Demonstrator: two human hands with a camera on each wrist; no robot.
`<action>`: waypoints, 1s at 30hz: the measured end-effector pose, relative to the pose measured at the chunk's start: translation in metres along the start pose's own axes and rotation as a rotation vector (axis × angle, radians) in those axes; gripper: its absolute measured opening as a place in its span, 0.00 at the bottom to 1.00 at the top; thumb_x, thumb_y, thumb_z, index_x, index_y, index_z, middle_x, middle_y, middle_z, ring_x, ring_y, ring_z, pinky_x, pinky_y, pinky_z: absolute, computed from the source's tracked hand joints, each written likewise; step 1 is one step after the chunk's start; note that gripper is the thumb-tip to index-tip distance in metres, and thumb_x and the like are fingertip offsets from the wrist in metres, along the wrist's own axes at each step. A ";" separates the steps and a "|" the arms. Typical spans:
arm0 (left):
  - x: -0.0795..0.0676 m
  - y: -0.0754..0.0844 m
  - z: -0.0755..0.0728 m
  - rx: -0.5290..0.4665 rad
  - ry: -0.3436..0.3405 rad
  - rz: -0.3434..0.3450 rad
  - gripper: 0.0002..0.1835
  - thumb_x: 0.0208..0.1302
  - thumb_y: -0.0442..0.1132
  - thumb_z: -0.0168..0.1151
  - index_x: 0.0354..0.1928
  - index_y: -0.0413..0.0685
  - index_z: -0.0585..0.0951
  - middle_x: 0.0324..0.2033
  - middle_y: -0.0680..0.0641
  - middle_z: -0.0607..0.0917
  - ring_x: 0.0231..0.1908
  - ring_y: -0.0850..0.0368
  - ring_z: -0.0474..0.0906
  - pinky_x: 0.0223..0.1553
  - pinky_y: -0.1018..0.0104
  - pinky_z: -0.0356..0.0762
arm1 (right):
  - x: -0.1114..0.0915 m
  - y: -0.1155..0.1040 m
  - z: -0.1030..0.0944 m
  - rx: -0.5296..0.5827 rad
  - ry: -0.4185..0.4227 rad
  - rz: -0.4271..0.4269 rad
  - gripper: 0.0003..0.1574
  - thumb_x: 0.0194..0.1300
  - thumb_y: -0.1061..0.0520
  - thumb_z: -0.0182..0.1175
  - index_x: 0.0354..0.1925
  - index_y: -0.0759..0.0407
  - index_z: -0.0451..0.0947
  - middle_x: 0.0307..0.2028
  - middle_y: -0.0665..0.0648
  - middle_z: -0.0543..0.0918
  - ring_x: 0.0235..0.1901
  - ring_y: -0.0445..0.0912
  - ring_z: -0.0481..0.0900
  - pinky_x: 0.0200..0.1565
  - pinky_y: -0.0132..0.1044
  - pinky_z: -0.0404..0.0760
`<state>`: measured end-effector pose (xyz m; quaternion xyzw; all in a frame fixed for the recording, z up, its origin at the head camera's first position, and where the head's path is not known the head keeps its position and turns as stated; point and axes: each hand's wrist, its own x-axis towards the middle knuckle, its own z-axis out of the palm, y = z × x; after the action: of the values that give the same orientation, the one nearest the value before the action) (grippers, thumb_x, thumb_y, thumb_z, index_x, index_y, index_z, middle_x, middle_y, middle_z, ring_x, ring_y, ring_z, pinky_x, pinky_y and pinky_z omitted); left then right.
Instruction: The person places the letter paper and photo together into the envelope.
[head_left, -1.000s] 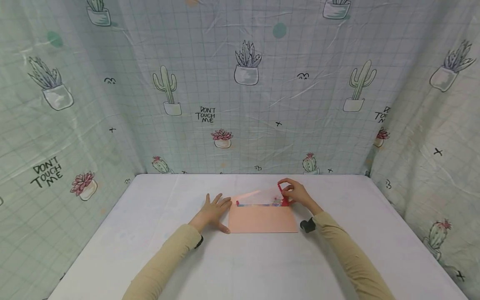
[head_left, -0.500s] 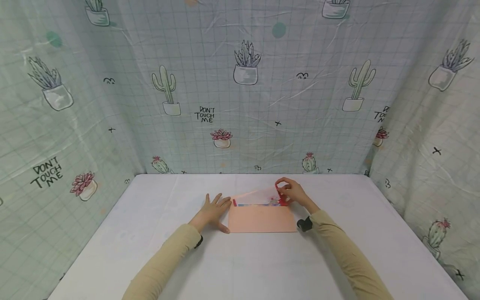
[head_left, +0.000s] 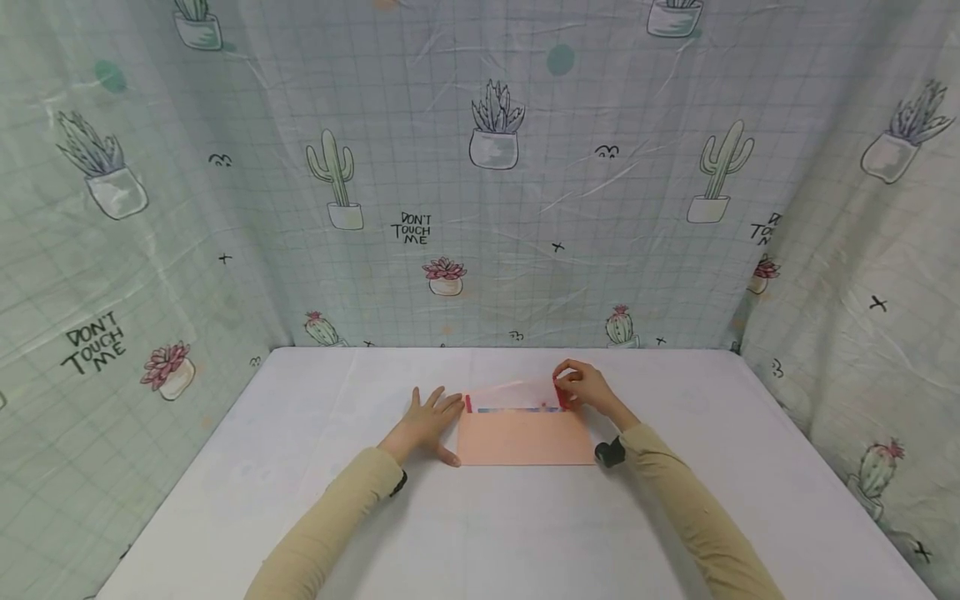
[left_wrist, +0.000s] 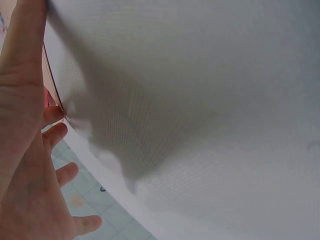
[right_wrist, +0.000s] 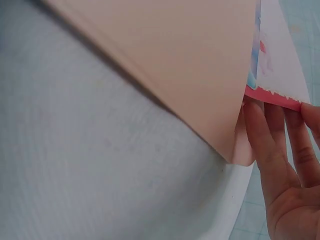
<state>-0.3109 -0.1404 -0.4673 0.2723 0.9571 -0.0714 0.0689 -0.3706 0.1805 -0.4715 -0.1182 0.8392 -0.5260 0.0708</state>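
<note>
A peach envelope (head_left: 525, 437) lies on the white table in the head view, its open side facing away from me. Out of that side sticks a white card (head_left: 517, 394) with red ends and a blue strip; its lower part is hidden inside the envelope. My right hand (head_left: 588, 387) pinches the card's right end, and in the right wrist view the thumb and fingers are on its red border (right_wrist: 282, 98). With fingers spread, my left hand (head_left: 423, 425) rests at the envelope's left edge, thumb by the near corner. It fills the left side of the left wrist view.
The white table (head_left: 480, 533) reaches back to a curtain (head_left: 495, 208) printed with potted cacti. Dark wrist devices show at both sleeves, the right one (head_left: 610, 452) just beside the envelope's near right corner.
The card has shifted slightly left and sunk deeper into the envelope, so less of its flower print shows. My right hand has moved a little left with it. My left hand has stayed put.
</note>
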 end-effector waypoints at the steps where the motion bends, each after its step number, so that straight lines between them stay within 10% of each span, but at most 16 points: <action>1: 0.000 0.000 0.000 -0.003 -0.002 -0.001 0.58 0.34 0.71 0.61 0.67 0.48 0.55 0.68 0.50 0.54 0.68 0.42 0.44 0.59 0.31 0.42 | 0.000 0.001 -0.001 -0.003 0.004 -0.002 0.12 0.61 0.60 0.55 0.42 0.65 0.72 0.35 0.67 0.81 0.22 0.44 0.78 0.24 0.39 0.81; 30: -0.002 0.003 -0.004 -0.004 -0.003 -0.003 0.58 0.34 0.71 0.62 0.66 0.48 0.56 0.68 0.49 0.55 0.68 0.42 0.45 0.59 0.30 0.42 | -0.014 0.001 -0.013 0.012 -0.169 0.024 0.18 0.63 0.63 0.51 0.49 0.71 0.73 0.34 0.72 0.78 0.24 0.53 0.80 0.30 0.43 0.82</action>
<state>-0.3077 -0.1384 -0.4635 0.2706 0.9575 -0.0701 0.0706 -0.3601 0.1962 -0.4670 -0.1516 0.8284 -0.5184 0.1482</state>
